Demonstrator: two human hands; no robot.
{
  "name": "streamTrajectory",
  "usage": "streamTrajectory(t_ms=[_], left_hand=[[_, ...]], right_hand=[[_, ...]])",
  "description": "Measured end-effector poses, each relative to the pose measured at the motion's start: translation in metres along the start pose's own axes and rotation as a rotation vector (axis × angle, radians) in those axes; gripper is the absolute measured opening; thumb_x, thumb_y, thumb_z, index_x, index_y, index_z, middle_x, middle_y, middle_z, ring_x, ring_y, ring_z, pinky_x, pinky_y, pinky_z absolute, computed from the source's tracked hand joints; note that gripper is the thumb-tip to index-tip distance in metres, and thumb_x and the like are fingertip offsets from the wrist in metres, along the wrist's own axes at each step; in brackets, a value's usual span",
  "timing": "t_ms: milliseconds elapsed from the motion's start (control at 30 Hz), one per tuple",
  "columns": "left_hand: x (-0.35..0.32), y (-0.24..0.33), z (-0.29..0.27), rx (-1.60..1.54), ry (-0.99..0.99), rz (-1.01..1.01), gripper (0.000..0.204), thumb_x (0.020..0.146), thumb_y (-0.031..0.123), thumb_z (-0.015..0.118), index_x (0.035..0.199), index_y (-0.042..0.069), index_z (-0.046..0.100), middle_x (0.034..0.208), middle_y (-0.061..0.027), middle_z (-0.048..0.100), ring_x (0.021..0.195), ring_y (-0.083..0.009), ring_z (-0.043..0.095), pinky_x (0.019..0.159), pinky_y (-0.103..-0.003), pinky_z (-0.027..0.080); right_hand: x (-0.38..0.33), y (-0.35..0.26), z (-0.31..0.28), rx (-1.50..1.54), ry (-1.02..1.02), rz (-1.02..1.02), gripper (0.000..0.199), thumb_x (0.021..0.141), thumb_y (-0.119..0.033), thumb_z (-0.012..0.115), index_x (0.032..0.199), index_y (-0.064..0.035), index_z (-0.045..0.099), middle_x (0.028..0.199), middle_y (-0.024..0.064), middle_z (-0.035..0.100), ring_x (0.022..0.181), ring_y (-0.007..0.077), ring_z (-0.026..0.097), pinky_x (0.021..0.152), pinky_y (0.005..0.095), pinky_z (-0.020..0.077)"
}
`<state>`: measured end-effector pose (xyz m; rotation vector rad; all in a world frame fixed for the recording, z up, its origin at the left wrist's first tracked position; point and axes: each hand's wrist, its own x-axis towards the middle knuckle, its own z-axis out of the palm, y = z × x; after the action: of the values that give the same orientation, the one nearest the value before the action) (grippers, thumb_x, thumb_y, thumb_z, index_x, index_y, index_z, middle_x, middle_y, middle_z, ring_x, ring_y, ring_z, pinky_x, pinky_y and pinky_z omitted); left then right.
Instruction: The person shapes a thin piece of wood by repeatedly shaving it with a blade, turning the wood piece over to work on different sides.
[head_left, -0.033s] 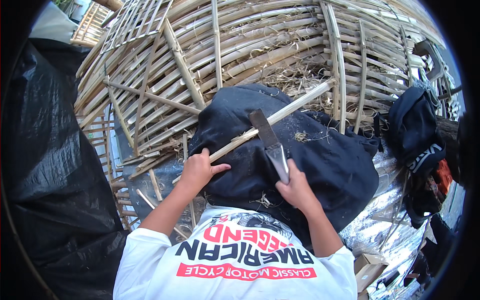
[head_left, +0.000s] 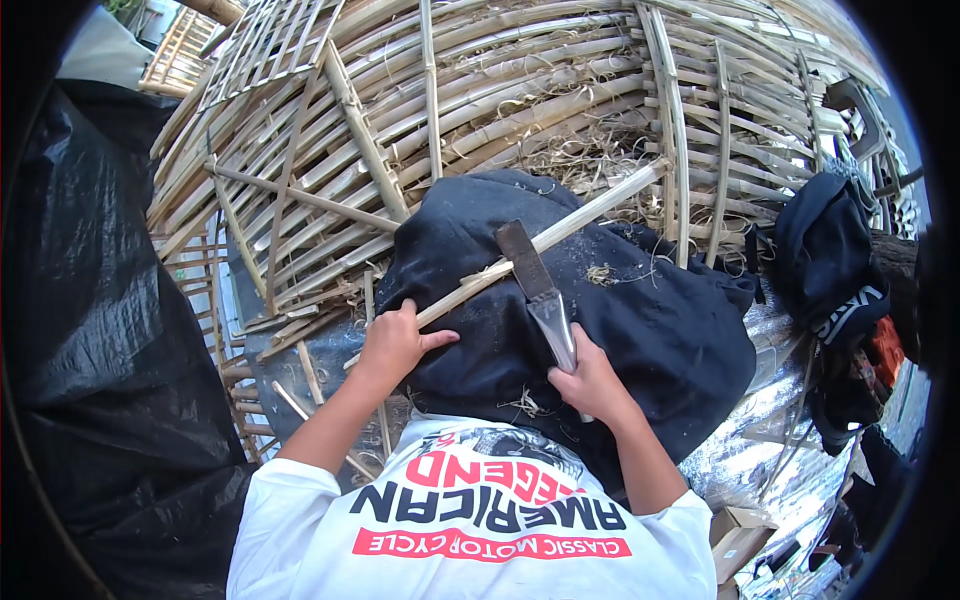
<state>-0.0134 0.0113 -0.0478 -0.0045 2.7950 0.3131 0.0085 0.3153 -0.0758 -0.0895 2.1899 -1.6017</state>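
A pale split bamboo strip runs slantwise over the dark cloth covering my lap, its far end up and to the right. My left hand closes over the strip's near part, thumb stretched out along the cloth; some of its fingers are hidden. In my right hand is the metal handle of a broad-bladed knife. The dark blade, with a blunt square end, lies across the middle of the strip, where a raised sliver of bamboo shows beside it.
A large bamboo slat frame with curled shavings spreads ahead. Black plastic sheeting hangs at the left. Cut bamboo pieces lie by my left arm. A dark bag and a cardboard box are on the right.
My right hand and the knife have shifted very slightly to the left, the handle's lower end now showing below the hand. My left hand and the strip look almost unmoved.
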Motion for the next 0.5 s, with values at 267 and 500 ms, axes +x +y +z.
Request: streamTrajectory(t_ms=[267,500], left_hand=[[-0.001,-0.002,0.004,-0.035,0.01,-0.01,0.085,0.067,0.08,0.064,0.083,-0.004,0.056,0.063,-0.0237,0.063,0.068,-0.0425,0.068,0.06,-0.048,0.056],[-0.001,-0.004,0.006,-0.047,-0.024,0.014,0.091,0.063,0.083,0.063,0.083,-0.005,0.055,0.062,-0.023,0.063,0.068,-0.0424,0.068,0.061,-0.047,0.056]], right_hand=[[0.004,-0.017,-0.012,-0.123,-0.092,0.108,0.036,0.076,-0.006,0.068,0.106,0.0011,0.049,0.081,0.0258,0.064,0.082,0.0424,0.068,0.068,0.0371,0.0509],[0.004,-0.028,-0.002,0.415,0.216,0.365,0.032,0.081,-0.008,0.068,0.106,0.0004,0.05,0.072,0.0069,0.059,0.067,0.0209,0.064,0.063,0.0337,0.0479]])
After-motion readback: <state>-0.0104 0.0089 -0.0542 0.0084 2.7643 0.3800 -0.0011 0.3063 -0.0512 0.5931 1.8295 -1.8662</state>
